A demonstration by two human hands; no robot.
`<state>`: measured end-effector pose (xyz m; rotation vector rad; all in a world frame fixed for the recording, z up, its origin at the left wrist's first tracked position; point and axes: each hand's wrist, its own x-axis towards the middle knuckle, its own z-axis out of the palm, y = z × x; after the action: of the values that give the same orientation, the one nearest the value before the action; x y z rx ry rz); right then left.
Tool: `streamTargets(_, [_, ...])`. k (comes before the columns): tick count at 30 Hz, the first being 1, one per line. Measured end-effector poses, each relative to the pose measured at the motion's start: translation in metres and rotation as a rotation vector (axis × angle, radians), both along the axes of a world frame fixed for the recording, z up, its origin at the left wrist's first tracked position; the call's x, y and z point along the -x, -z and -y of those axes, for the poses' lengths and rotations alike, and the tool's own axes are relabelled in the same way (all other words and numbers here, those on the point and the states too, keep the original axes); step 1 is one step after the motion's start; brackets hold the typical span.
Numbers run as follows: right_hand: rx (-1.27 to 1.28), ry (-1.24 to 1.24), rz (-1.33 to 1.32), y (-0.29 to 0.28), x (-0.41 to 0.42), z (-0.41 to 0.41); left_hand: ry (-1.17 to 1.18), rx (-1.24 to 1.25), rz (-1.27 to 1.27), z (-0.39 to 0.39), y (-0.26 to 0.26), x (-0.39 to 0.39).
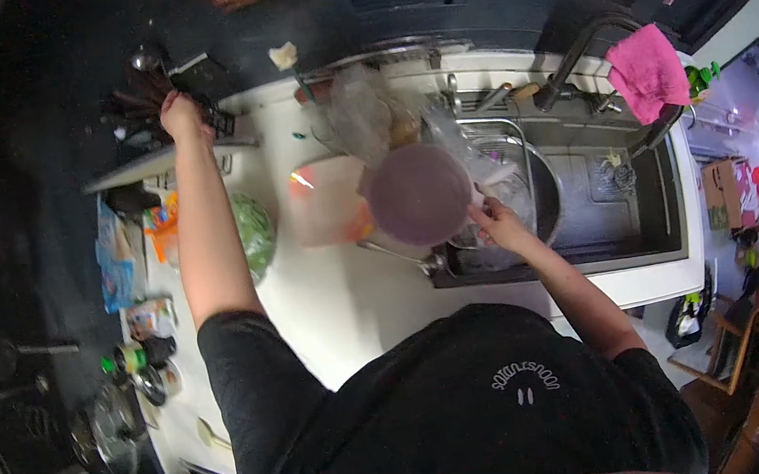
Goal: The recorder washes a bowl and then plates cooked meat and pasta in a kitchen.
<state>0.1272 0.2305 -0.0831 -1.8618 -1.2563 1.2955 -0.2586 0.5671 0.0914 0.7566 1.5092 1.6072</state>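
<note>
My left hand point(182, 118) is stretched far out to a dark utensil holder point(222, 121) at the back left. Dark handles point(141, 92) and a shiny round ladle point(145, 57) stick up around it, but blur hides whether the fingers grip one. By its rim, my right hand point(501, 224) holds a round purple bowl point(420, 195) over the edge between counter and sink. Just left of the bowl lies a pale rectangular tray or board point(327, 200) with orange-red patches. A green cabbage-like vegetable in plastic point(254, 232) shows beside my left forearm.
The dark sink point(593, 241) has a metal basin point(552, 187), a black faucet point(572, 54) and a hanging pink cloth point(647, 72). Clear plastic bags point(361, 111) crowd the counter's back. Along the left stand a green-capped bottle point(134, 358), packets point(149, 319) and a glass lid point(115, 436).
</note>
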Motion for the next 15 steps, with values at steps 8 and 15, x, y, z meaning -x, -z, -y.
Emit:
streamTargets(8, [0.201,0.411,-0.497,0.028,0.027,-0.027,-0.254,0.136,-1.170,-0.114,0.029,0.096])
streamTargets(15, [0.158,0.322,-0.348,0.010,0.024,-0.036,-0.338,-0.083,-1.464,-0.104,0.015,0.102])
